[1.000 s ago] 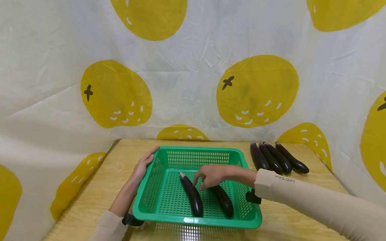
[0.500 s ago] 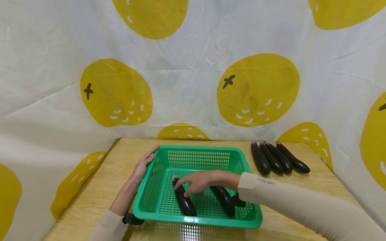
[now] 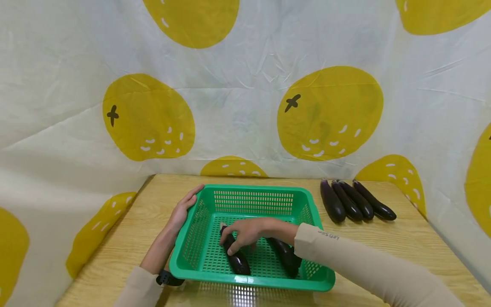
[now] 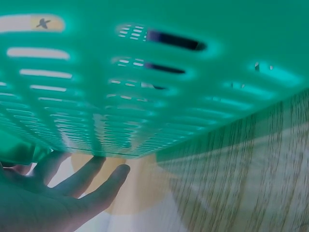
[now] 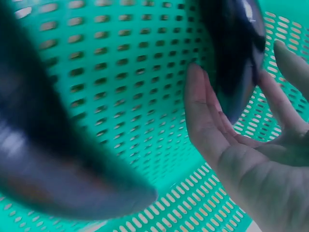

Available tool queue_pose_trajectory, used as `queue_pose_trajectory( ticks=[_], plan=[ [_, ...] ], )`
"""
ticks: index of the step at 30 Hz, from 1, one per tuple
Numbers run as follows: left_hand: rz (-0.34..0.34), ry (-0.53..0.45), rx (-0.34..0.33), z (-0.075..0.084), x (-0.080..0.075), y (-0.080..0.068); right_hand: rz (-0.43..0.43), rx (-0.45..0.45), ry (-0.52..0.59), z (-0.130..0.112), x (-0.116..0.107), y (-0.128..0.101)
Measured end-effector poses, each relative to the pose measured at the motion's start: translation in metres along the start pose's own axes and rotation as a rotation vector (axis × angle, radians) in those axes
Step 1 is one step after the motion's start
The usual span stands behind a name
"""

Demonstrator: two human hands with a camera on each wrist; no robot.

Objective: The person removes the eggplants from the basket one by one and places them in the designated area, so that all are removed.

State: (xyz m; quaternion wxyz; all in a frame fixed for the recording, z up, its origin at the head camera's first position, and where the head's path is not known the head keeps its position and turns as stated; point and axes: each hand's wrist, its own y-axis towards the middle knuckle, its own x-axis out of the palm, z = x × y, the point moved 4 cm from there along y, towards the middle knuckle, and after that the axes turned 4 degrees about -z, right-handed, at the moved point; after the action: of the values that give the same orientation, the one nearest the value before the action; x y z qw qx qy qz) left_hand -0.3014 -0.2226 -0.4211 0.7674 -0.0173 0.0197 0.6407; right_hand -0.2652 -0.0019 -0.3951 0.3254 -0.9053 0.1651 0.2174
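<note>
Holding two eggplants, the green basket (image 3: 251, 198) sits on the tabletop (image 3: 383, 238); my right hand (image 3: 245, 232) now curls its grip around the left eggplant (image 3: 237, 258), which has slid leftward, while my left hand (image 3: 183, 209) rests flat-fingered against the basket's side.

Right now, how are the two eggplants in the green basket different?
The left eggplant has the right hand around it; the right eggplant lies untouched, partly hidden by the sleeve. The left one sits mid-basket; the right one lies nearer the basket wall. Both are dark purple, long and lying flat.
</note>
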Motion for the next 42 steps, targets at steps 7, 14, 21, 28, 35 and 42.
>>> queue_pose_trajectory(
  ticks=[7,14,21,28,35,42],
  plan=[
    [0.005,0.016,0.023,-0.001,-0.001,0.000,0.026,-0.065,0.074,-0.001,-0.003,0.004],
    [0.005,0.017,0.020,0.001,0.001,0.002,0.038,-0.156,0.186,-0.007,-0.025,-0.018],
    [-0.006,0.004,0.001,0.000,0.001,0.002,0.150,-0.228,0.201,-0.016,-0.052,-0.057],
    [-0.004,0.014,0.002,-0.001,0.000,-0.001,0.235,-0.359,0.221,-0.010,-0.068,-0.093],
    [-0.019,-0.004,-0.020,-0.003,-0.002,-0.007,0.411,-0.406,0.246,0.014,-0.083,-0.132],
    [-0.008,0.001,-0.024,-0.001,-0.003,-0.007,0.636,-0.405,0.240,0.046,-0.092,-0.180]
  ],
)
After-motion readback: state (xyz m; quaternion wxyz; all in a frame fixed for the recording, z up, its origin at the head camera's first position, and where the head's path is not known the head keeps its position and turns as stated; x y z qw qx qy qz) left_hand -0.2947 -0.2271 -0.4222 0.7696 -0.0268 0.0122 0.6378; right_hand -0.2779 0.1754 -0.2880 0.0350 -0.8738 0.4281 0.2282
